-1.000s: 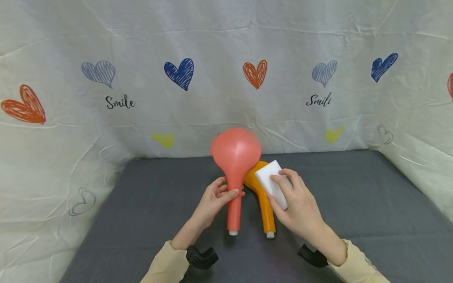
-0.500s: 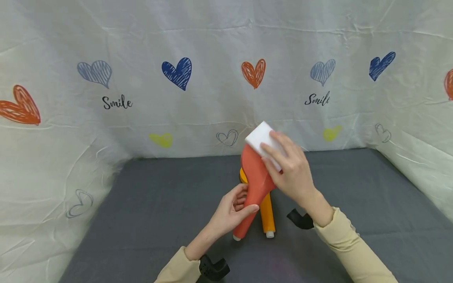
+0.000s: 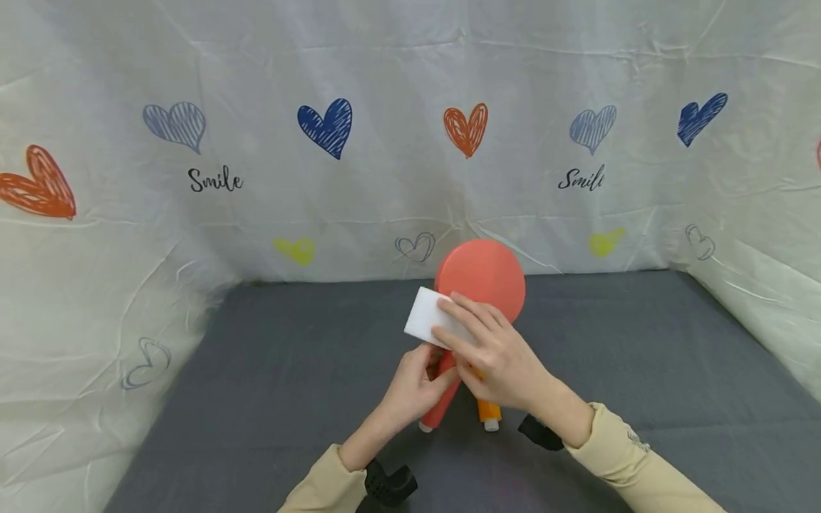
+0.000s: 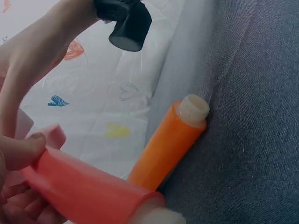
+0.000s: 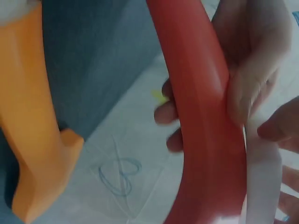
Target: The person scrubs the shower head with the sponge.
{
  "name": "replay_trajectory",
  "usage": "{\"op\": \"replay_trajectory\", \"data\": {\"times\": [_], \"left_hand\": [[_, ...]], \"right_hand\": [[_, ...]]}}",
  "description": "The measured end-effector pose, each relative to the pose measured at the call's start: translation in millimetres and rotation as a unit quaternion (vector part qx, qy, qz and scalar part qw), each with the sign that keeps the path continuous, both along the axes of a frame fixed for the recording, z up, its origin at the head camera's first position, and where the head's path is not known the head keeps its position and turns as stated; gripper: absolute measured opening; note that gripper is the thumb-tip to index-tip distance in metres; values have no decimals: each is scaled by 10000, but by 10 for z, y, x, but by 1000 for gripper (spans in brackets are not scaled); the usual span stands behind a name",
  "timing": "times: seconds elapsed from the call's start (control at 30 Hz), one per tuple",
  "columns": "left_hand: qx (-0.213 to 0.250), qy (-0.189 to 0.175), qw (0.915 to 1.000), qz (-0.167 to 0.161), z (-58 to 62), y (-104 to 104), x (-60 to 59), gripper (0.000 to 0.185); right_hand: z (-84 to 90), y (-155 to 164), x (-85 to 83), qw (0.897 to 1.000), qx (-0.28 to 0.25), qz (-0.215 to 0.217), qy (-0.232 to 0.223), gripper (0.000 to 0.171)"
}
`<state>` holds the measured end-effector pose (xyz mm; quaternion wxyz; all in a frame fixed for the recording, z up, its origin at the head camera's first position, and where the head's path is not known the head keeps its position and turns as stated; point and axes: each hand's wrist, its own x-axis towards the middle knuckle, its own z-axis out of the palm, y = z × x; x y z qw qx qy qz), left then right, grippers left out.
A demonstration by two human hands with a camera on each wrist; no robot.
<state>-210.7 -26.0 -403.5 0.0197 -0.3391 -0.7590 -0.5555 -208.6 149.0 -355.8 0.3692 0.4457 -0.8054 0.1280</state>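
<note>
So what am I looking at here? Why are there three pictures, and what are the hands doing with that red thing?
These are a person's two bare hands, filmed by three cameras at once. The big picture comes from a camera on the person's head, looking down at a grey table. The two close-up pictures come from small cameras strapped to each wrist, so things look huge and a bit blurry.

The left hand grips the handle of a red shower head, holding it up with its round end on top. The right hand holds a white sponge block against it. An orange shower head lies on the table just behind. The cloth with hearts is the backdrop.
</note>
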Motion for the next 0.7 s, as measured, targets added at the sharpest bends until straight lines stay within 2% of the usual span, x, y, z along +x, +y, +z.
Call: {"op": "replay_trajectory", "data": {"times": [0.1, 0.2, 0.27, 0.37, 0.47, 0.5, 0.57, 0.7], "left_hand": [[-171, 214, 9996, 84, 0, 8, 2, 39], [-176, 235, 9996, 23, 2, 23, 11, 46], [-168, 198, 9997, -4, 3, 34, 24, 48], [-161, 161, 9997, 45, 7, 37, 40, 48], [-206, 245, 9994, 142, 12, 30, 45, 46], [-223, 287, 9992, 170, 12, 29, 42, 45], [-238, 379, 9988, 208, 7, 27, 36, 44], [-184, 427, 9987, 221, -10, 30, 23, 43]], "right_hand": [[71, 24, -57, 9999, -169, 7, 28, 36], [183, 112, -179, 9959, -872, -247, 87, 38], [248, 200, -255, 9886, -1394, -560, 71, 38], [296, 328, -321, 9721, -2099, -1043, -120, 38], [287, 386, -330, 9601, -2481, -1258, -271, 40], [275, 379, -318, 9600, -2487, -1259, -274, 40], [239, 326, -285, 9672, -2260, -1140, -193, 41], [138, 129, -180, 9910, -1188, -597, 137, 40]]}}
